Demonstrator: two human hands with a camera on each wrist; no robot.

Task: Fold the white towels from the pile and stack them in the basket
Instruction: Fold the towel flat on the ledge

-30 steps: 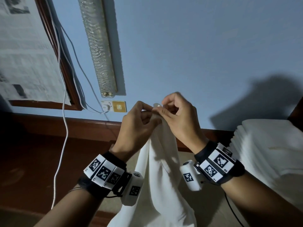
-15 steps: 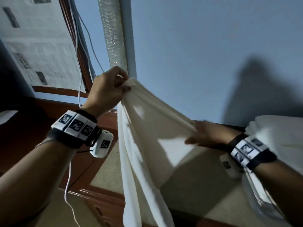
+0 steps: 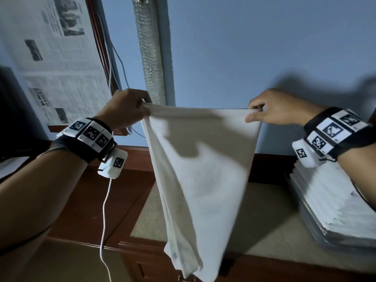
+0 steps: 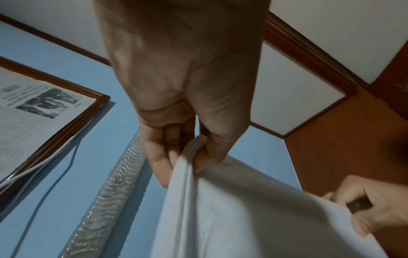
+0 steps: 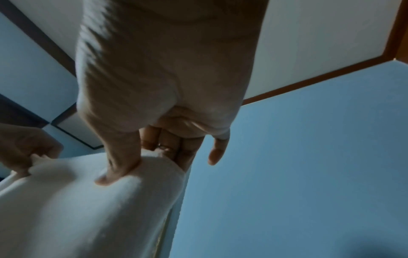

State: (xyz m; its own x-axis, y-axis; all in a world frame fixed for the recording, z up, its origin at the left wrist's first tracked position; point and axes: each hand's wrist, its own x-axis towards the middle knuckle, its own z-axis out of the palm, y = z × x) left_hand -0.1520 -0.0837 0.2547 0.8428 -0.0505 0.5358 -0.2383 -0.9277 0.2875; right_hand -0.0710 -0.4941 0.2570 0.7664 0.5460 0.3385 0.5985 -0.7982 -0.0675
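In front of the person's chest, a white cloth towel (image 3: 200, 180) hangs in the air, spread by its top edge between the two hands. The left hand (image 3: 127, 107) pinches the top left corner, thumb against curled fingers (image 4: 159, 165), with the cloth bunched between them. The right hand (image 3: 278, 109) pinches the top right corner, its thumb pressed on the near face and the fingers behind. The towel's lower end hangs narrower, over the edge of a beige tabletop (image 3: 264, 226). To the right on that tabletop, under the right wrist, sits a stack of folded white towels (image 3: 333, 202) in a clear container, its make unclear. Behind stands a blue wall (image 3: 244, 58) with a framed newspaper sheet (image 3: 50, 64), white cables (image 3: 104, 210) and a vertical silvery ribbed pipe (image 3: 149, 58).
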